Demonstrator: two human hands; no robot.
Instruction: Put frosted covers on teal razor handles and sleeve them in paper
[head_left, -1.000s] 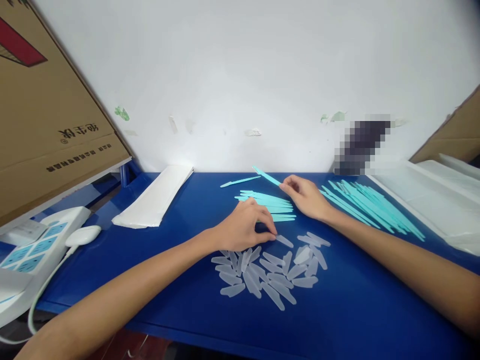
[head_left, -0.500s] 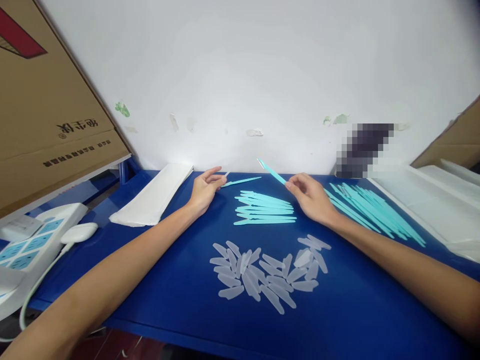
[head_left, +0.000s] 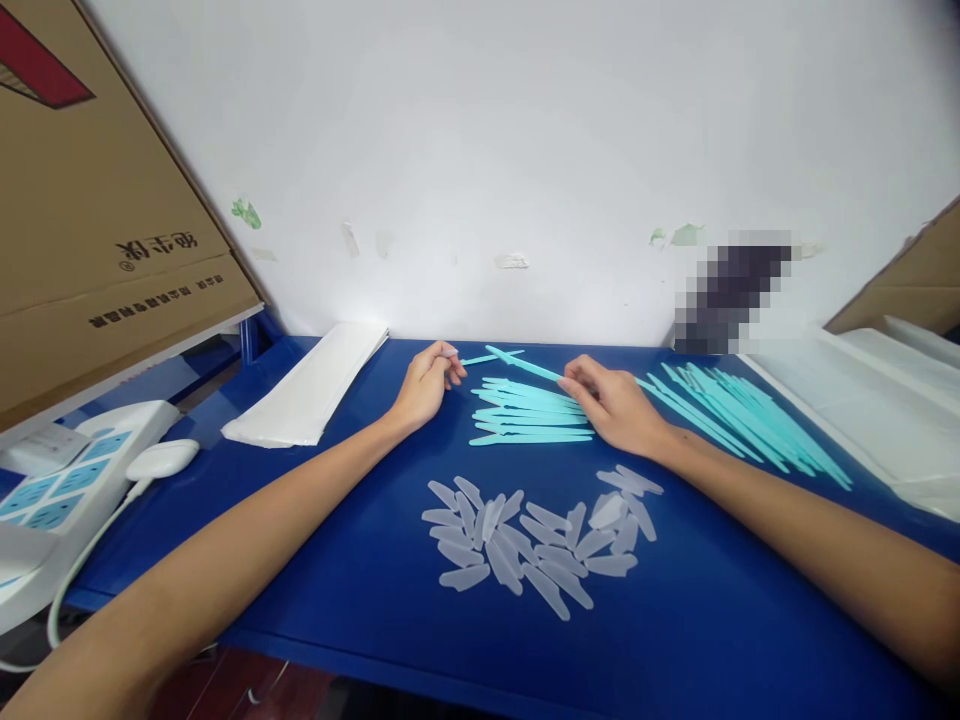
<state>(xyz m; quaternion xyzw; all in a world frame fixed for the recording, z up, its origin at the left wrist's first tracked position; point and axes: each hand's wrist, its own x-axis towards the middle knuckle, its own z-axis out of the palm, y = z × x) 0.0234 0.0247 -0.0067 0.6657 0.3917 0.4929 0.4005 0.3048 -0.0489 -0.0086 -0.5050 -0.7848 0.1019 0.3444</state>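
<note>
My right hand (head_left: pixel 611 400) pinches a teal eyebrow razor (head_left: pixel 521 363) by its handle end, its blade end pointing left above a row of similar razors (head_left: pixel 532 412). My left hand (head_left: pixel 429 385) is closed, thumb against fingers, on a small translucent blade cover (head_left: pixel 450 353), mostly hidden by the fingers. Just right of those fingertips, another single teal razor (head_left: pixel 480 359) lies near the table's back edge. Nearer to me, many loose translucent blade covers (head_left: pixel 465 577) lie scattered between my forearms.
More teal razors (head_left: pixel 757 420) lie in a pile at the right, beside clear plastic packaging (head_left: pixel 862 390). White flat bags (head_left: pixel 307 390) rest at the left. A power strip (head_left: pixel 82 490) with a plugged-in cable and a large cardboard box (head_left: pixel 112 200) stand farther left. A white wall backs the blue table (head_left: pixel 337 570).
My right hand has brought the razor lower and slightly left, over the row. My left hand has shifted a little right, its fingers curled in more around the cover.
</note>
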